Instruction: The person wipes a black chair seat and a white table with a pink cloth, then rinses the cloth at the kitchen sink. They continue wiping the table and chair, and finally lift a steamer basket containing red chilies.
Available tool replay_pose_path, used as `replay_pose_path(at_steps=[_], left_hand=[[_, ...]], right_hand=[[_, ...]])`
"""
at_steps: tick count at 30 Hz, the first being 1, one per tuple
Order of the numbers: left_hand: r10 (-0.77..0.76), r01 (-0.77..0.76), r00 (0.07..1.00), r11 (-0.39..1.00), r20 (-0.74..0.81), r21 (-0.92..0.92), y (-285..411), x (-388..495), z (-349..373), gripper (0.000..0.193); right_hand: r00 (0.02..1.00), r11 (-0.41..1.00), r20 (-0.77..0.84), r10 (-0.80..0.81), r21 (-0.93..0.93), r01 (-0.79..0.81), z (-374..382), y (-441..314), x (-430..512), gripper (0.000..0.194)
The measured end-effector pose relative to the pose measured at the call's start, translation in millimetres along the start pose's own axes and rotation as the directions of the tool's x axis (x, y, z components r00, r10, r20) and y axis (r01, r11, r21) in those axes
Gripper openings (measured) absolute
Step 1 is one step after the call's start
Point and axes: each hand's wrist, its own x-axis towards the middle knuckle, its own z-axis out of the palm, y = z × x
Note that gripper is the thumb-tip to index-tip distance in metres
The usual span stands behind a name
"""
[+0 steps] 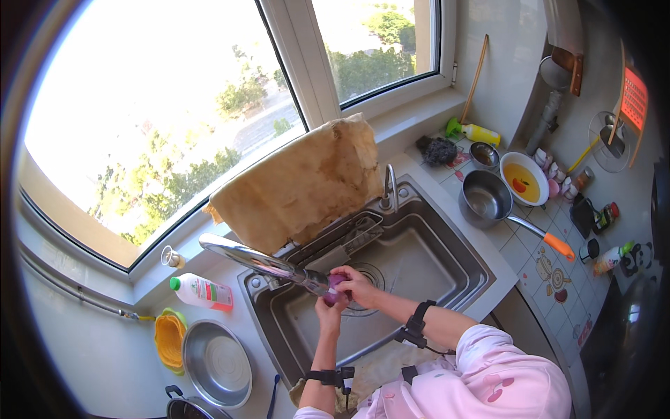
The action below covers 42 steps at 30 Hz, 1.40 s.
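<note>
Both my hands hold a round purple thing [333, 296], perhaps a red onion, right under the spout end of the chrome faucet [261, 257]. My left hand [331, 309] grips it from the near left side. From the right, my right hand [356, 285] has its fingers curled over its top. The stainless steel sink [419, 256] lies beneath them, with its drain partly behind my hands. Whether water runs is not clear.
A metal basin [219, 364], a yellow basket [170, 340] and a green-capped bottle [201, 291] stand left of the sink. On the right are a saucepan [486, 196] with an orange-tipped handle and a white bowl [523, 178]. A stained cloth [303, 183] hangs behind the sink.
</note>
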Motion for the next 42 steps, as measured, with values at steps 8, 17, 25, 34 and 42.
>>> replay_pose_path(at_steps=[8,17,25,34,42], left_hand=[[0.257,-0.505,0.863,0.399,0.435,0.765,57.7,-22.2,-1.0,0.027],[0.397,-0.294,0.918,0.684,-0.002,0.667,61.0,-27.8,-48.5,0.015],[0.298,-0.203,0.954,0.547,0.037,0.812,59.2,25.9,-94.1,0.018],[0.279,-0.17,0.96,0.511,0.025,0.843,85.7,63.5,-85.5,0.02],[0.146,-0.793,0.602,-0.011,0.785,0.609,91.9,-7.7,-24.7,0.087]], right_hand=[[0.99,0.807,-0.004,0.143,0.579,-0.114,9.2,37.6,13.0,0.014],[0.971,0.704,-0.006,0.239,0.689,-0.169,0.5,22.3,34.4,0.017],[0.934,0.916,0.168,0.315,0.203,-0.345,-10.5,21.5,12.5,0.019],[0.914,0.85,0.188,0.36,0.337,-0.405,-11.4,5.1,4.7,0.016],[0.884,0.912,0.33,0.33,0.13,-0.389,-25.3,2.3,-6.9,0.023]])
